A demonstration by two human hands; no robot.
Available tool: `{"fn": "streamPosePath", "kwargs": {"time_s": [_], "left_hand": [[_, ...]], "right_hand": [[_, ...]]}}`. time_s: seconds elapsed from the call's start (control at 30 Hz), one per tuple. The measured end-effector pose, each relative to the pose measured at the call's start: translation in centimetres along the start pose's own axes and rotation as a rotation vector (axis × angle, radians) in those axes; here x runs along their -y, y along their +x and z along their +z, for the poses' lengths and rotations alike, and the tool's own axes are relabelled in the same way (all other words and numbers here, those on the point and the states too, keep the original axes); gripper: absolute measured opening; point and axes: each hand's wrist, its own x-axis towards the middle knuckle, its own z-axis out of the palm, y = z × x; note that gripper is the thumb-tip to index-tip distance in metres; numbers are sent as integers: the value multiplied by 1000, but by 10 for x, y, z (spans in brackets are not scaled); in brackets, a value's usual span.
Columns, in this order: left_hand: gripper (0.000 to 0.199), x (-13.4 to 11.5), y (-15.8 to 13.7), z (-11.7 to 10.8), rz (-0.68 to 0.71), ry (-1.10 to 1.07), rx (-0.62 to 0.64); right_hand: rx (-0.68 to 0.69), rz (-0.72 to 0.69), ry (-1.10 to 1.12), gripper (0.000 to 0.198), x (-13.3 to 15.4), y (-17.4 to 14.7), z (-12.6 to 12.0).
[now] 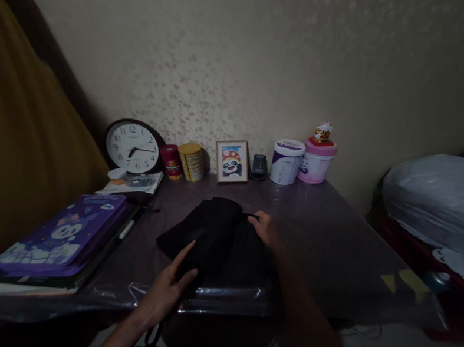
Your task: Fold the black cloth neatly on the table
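Observation:
A black cloth bag lies soft and partly folded near the front edge of the table, and its dark colour hides most of its folds. My left hand rests against its near left side, thumb and forefinger spread apart. Below that hand a black strap loop hangs over the table edge. At the bag's far right corner, my right hand pinches a thin black strap or edge between thumb and fingers. The right forearm crosses in front of the bag's right side.
Along the wall stand a round clock, a red can, a yellow-lidded tin, a framed panda picture and two tubs. A purple folder tops a pile at left. The table has a plastic cover.

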Motion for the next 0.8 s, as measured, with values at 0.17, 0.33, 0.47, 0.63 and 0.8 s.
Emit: {"fn": "streamPosePath", "kwargs": {"time_s": [0.17,0.33,0.47,0.63,0.8], "left_hand": [[65,1,0,-1,-27,-44,58],[64,1,1,0,-41,-55,74],[65,2,0,1,-70,-56,77],[64,3,1,0,-16,-41,50],[61,4,3,-1,42,14,27]], "right_hand": [[-5,17,26,12,-2,1,2],[1,26,39,12,-2,1,2],[10,19,44,11,-1,0,1],[29,3,33,12,-1,-1,1],[25,9,10,10,0,-1,1]]}}
